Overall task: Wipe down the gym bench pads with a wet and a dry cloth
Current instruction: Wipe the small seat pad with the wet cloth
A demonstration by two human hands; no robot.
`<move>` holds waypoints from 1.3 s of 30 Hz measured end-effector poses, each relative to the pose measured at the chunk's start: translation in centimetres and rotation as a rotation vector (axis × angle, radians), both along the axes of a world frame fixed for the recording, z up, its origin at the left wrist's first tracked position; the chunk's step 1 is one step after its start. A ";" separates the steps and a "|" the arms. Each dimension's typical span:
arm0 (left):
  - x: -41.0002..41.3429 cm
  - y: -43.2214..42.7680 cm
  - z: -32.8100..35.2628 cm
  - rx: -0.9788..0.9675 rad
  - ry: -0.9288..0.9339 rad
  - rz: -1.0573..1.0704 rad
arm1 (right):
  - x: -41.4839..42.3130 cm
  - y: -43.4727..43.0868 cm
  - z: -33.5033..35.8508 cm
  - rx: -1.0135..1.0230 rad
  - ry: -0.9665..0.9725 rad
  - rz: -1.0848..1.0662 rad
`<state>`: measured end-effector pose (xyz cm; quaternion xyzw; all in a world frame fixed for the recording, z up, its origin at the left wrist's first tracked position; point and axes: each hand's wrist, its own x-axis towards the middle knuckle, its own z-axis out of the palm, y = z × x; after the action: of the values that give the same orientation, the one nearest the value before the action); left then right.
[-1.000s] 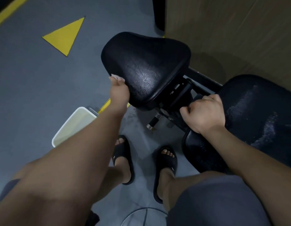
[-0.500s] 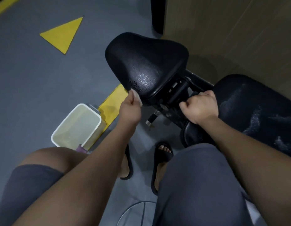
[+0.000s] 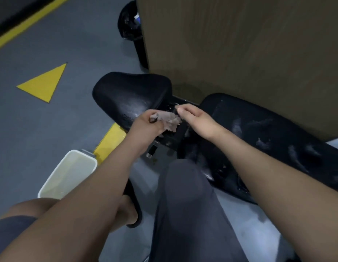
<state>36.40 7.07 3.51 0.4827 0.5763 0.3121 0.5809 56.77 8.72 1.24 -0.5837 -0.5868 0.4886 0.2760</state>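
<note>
Below the seat pad (image 3: 130, 91), a forearm (image 3: 100, 186) partly hides a seemingly water-filled tub (image 3: 69, 171).

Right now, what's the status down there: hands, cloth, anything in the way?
Left hand grips cloth by seat pad's near corner. Right hand beside cloth, grip unclear. Seat pad and long pad show wet streaks. Nothing blocking either.

Head cam, wide-angle, fwd & down, close over bench pads (image 3: 130, 95).

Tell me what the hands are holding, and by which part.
The left hand grips a crumpled cloth by one end; the rest bunches toward the right hand, which seems to hold nothing.
</note>
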 end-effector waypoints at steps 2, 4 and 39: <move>2.3 0.4 0.3 -0.001 -0.120 -0.032 | 1.2 -0.9 0.1 0.027 0.054 -0.005; 4.4 0.7 0.5 -0.014 -0.179 -0.022 | 2.4 -1.5 -0.1 0.040 0.064 -0.089; -37.7 -18.6 -7.5 -0.370 0.814 0.382 | -40.7 -8.7 -8.0 0.035 -0.509 0.858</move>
<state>-1.27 -11.53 -3.97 0.3401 0.8808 0.0912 0.3166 16.03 0.03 -6.71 -0.3854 -0.8311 0.3903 -0.0919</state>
